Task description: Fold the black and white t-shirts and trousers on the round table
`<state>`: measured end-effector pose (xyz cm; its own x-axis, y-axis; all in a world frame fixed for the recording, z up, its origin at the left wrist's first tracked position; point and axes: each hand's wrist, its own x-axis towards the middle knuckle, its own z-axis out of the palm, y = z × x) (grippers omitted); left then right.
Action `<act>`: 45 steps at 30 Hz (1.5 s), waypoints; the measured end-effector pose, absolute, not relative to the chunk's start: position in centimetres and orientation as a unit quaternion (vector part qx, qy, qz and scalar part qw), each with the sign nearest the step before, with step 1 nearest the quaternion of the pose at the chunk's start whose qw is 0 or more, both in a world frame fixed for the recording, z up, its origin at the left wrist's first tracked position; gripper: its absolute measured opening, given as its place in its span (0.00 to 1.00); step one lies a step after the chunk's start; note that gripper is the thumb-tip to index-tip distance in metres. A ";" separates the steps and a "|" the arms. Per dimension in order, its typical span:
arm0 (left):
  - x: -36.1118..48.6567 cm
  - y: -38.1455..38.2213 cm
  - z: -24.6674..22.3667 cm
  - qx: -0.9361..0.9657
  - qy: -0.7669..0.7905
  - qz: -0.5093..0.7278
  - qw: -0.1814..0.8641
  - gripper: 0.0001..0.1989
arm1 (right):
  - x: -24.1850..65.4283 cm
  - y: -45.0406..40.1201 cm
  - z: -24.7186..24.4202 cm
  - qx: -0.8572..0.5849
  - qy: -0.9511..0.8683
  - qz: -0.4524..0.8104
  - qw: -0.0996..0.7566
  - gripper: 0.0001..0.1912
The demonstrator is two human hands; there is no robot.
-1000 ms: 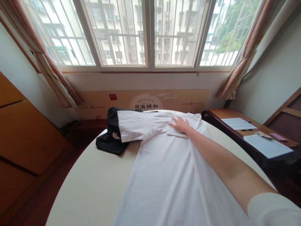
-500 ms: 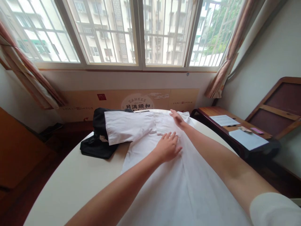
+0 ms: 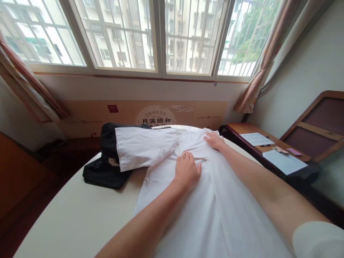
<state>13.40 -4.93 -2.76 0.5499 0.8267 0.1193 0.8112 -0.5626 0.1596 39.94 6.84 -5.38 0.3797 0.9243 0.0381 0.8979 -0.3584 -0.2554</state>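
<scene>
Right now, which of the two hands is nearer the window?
The right hand, at the far end of the white garment; the left hand lies on it too, but farther from the window.

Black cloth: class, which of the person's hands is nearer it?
Left. The left hand rests on the white short-sleeved garment, right of the black cloth; the right hand is farther right, near the garment's far edge.

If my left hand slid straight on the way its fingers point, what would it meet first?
Your left hand would probably first meet the rumpled folded section of the white cloth garment; its fingertips may already touch it, as depth is unclear.
</scene>
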 end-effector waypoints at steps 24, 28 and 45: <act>13.6 -5.8 -2.5 0.822 0.552 0.124 0.071 0.38 | 37.5 3.2 -5.7 -0.858 -0.495 0.049 0.125 0.42; 12.8 -2.8 -1.6 0.764 0.552 0.234 0.237 0.28 | 37.8 3.3 -5.5 -0.854 -0.503 0.055 0.126 0.41; 17.3 12.7 1.2 0.718 0.634 0.184 0.221 0.36 | 37.9 2.8 -4.9 -0.845 -0.508 0.078 0.145 0.43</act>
<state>17.25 12.69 1.25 0.1274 0.9917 -0.0166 0.8293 -0.0973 0.5502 37.92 2.84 -4.88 0.4718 0.8816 0.0157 0.8365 -0.4418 -0.3241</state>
